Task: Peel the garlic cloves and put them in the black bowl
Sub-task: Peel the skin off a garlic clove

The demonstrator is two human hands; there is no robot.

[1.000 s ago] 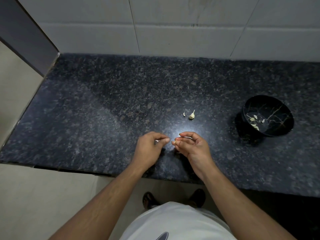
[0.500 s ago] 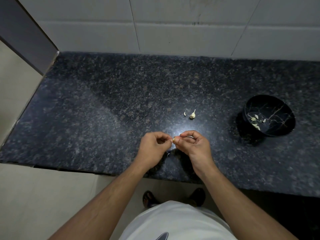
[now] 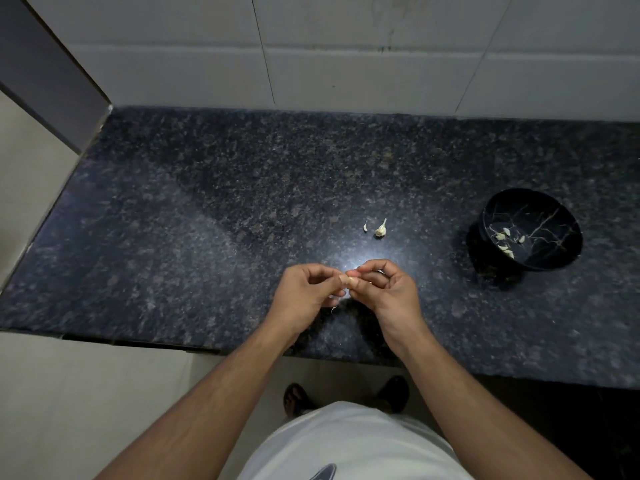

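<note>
Both hands had drawn together since a second earlier, when a small gap lay between them. One garlic clove (image 3: 348, 280) sat pinched between the curled fingertips of the left hand (image 3: 306, 299) and the right hand (image 3: 388, 294), held just above the near part of the dark stone surface (image 3: 207, 220). Two garlic pieces lay on the surface just beyond the hands: a small one (image 3: 365, 226) on the left and a larger one (image 3: 380, 229) on the right. One black bowl (image 3: 531, 230) stood well to the right, holding about six peeled cloves (image 3: 506, 239). A tiny scrap of skin (image 3: 333, 309) lay under the hands.
</note>
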